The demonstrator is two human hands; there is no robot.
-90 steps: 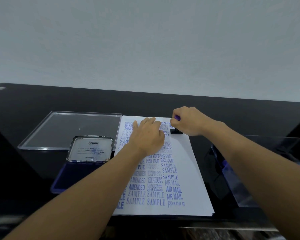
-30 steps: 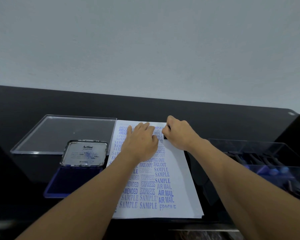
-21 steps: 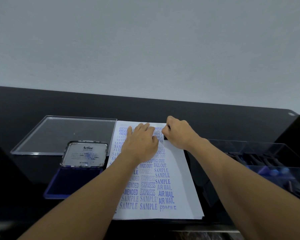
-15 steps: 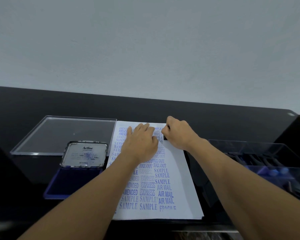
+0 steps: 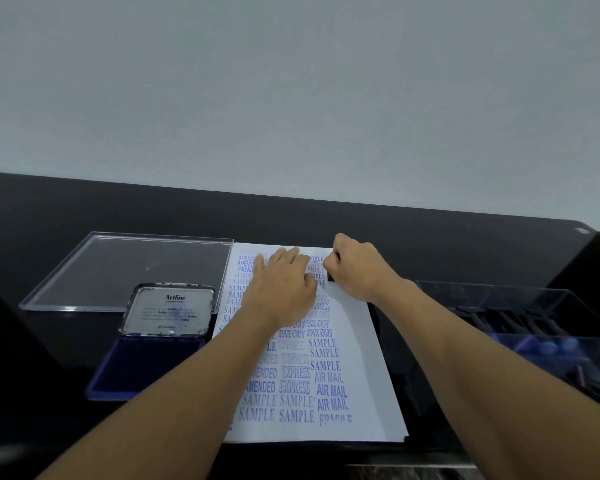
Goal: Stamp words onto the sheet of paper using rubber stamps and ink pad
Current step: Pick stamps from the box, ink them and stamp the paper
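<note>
Tightly curled, the right hand [image 5: 357, 271] grips the stamp [image 5: 330, 277]; left hand [image 5: 284, 289] flat on paper [image 5: 361, 341].

Office-style desk spot: glossy black desk [image 5: 430, 244], plain pale wall [image 5: 291, 98], ink pad [image 5: 146, 368], clear stamp tray [image 5: 492, 296].

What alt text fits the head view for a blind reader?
A right hand grips a small black rubber stamp against the far end of a white sheet covered in blue words, with the left hand flat on it. An open blue ink pad sits to its left.
</note>
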